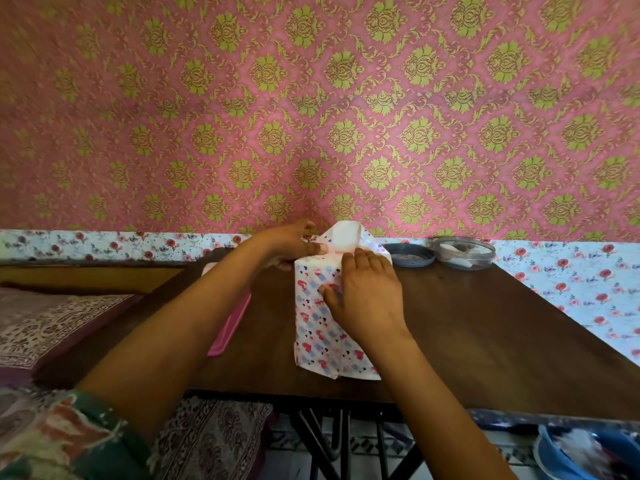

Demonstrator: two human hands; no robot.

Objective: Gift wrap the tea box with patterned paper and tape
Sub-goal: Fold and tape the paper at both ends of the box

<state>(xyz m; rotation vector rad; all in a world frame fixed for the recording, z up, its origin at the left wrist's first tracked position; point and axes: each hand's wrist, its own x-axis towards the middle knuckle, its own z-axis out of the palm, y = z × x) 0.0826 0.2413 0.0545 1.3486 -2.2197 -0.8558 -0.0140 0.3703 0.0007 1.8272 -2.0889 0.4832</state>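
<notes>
The tea box [327, 327] lies lengthwise near the middle of the dark wooden bench [485, 341]. Its top and left side are covered by the patterned paper [343, 237], which is printed with hearts and blue checks. At the far end of the box the paper is left unfolded, and a flap is turned up with its white inner face shown. The left edge of this flap is held by the left hand [291, 245]. Its grip is closed narrowly on the paper, with the thumb laid on the near face and the blurred fingers curled behind. The right hand [367, 296] is laid flat on top of the wrapped box. Its grip is wide, with straight fingers pressed onto the paper and nothing clasped. At the near end, loose paper is seen projecting past the box onto the bench. A pink tray [230, 323] is placed just left of the box and is partly hidden by the left forearm. Beyond the box, to the right, a round grey lid [410, 255] and a clear round container [464, 252] are set side by side near the wall.
</notes>
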